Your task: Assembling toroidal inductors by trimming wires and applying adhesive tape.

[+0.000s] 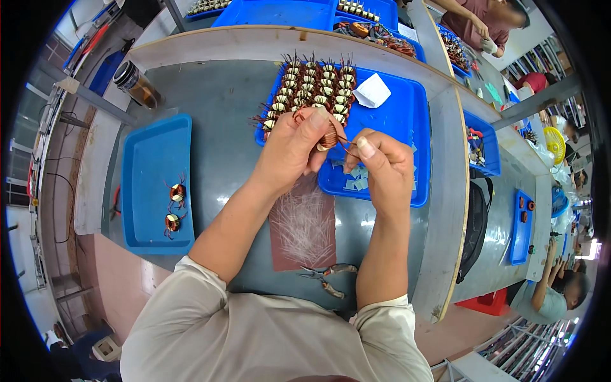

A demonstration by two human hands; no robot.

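My left hand (287, 148) grips a copper-wound ring coil (328, 139) between thumb and fingers, above the near edge of a blue tray (388, 130). Just to its right, my right hand (387, 164) pinches a copper wire lead (345, 149) that runs out from the coil. Behind my hands, rows of similar wound coils (309, 89) with upright leads fill the tray's left part. A folded white paper (372, 91) lies beside them, and small pale pieces (358, 180) are scattered at the tray's near end.
Left of my arms, a second blue tray (146, 159) holds two coils (177, 193). Thin clear strips lie on a brown sheet (280, 245), with pliers (332, 272) near it. A dark jar (138, 86) stands at the far left. Wooden partitions (445, 210) border the bench; co-workers sit beyond, right.
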